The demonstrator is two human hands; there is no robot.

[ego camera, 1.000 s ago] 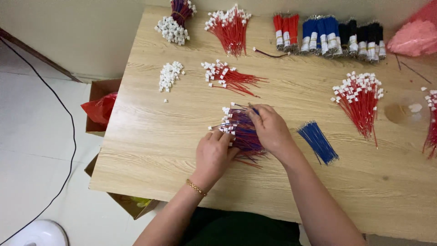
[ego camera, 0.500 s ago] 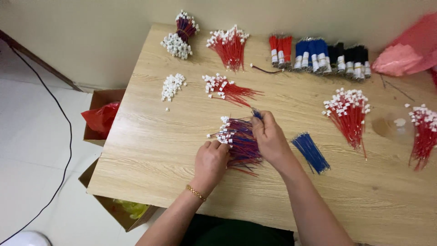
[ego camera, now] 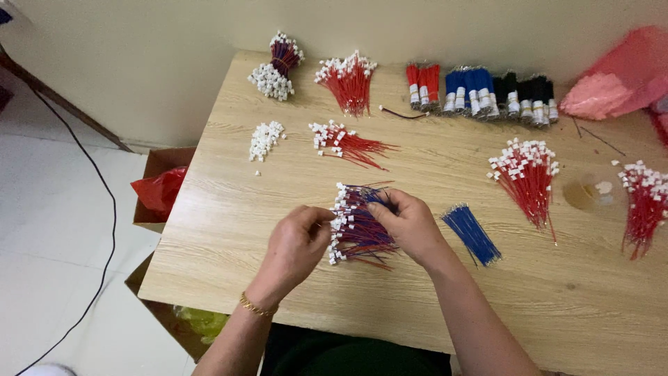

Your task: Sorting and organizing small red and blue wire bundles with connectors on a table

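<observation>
A crumpled pink plastic bag (ego camera: 612, 83) lies at the counter's far right corner. Left of the counter, on the floor, an open brown cardboard box (ego camera: 158, 182) holds a red plastic bag (ego camera: 161, 189).

left hand (ego camera: 296, 244) and right hand (ego camera: 410, 224) grip a bundle of red and blue wires with white connectors (ego camera: 358, 226) on a wooden table (ego camera: 278, 278), just beside loose blue wires (ego camera: 472, 233).

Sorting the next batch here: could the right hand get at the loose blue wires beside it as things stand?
Probably yes. The blue wires lie bare on the table just to the right of the right hand, with nothing between them. That hand is busy on the red and blue wire bundle, though.
</observation>
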